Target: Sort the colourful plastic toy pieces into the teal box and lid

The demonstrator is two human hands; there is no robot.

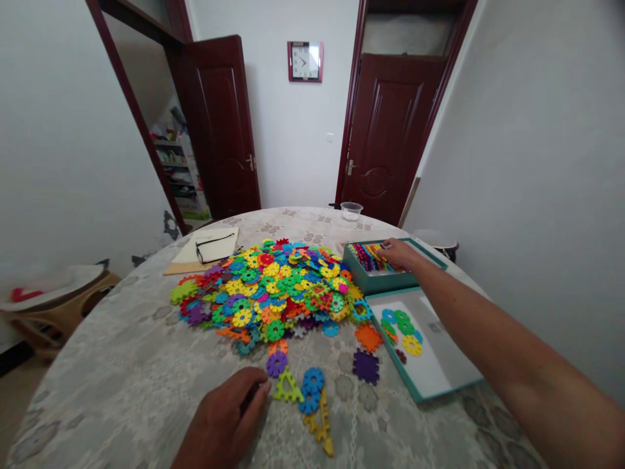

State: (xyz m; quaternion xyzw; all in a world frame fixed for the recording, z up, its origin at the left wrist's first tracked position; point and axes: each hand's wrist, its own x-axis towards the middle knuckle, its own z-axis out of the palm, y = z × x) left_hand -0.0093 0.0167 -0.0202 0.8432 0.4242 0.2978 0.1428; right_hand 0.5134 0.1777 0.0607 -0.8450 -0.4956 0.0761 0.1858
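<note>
Touching colored pieces [362, 256] in teal box [385, 283] with right hand [397, 253], arm [493, 335] outstretched; cannot tell if gripping.
Resting half-open, empty left hand [228, 412] just beside lime triangle [295, 394].

1. Twelve o'clock from you, the notched plastic pieces [276, 286] mix yellow, green, blue, red, orange, purple.
2. At your one o'clock, the box [385, 283] is teal; its lid [434, 368], teal-rimmed, is white inside.
3. Your tablecloth [122, 371] is pale grey, patterned with darker flowers.

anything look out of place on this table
A few loose pieces lie in the shallow teal-edged tray, apart from the big heap; they look stray, though perhaps set aside deliberately.
</note>
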